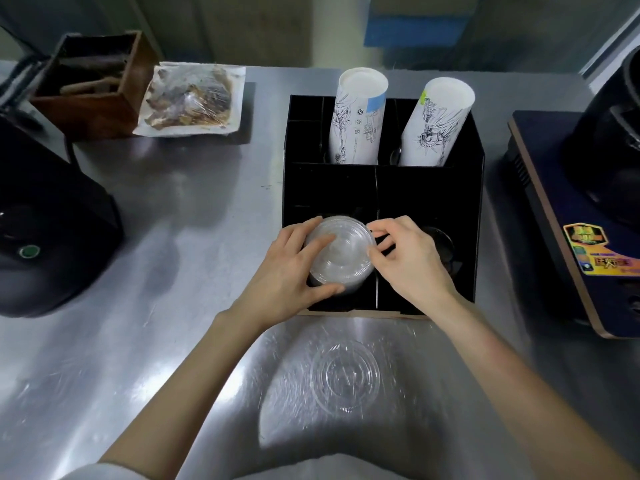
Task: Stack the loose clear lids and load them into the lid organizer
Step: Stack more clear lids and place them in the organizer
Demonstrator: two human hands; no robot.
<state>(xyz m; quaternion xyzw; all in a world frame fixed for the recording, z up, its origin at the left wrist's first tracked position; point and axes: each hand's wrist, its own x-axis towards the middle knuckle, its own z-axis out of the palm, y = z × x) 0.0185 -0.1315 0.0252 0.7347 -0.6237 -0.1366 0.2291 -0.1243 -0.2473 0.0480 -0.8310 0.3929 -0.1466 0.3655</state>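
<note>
Both hands, left [287, 268] and right [412, 258], are gripping the lid stack [341, 252], lowering it into the organizer [429, 188]; one lid [344, 375] on the counter [173, 202] likely goes next.

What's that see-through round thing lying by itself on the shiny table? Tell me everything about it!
It is a single clear lid, thin plastic by the look of it, round, with raised rings inside its rim. It lies flat on the steel counter, in front of the black organizer, between the person's forearms. Neither hand touches it, and it looks not yet loaded.
</note>
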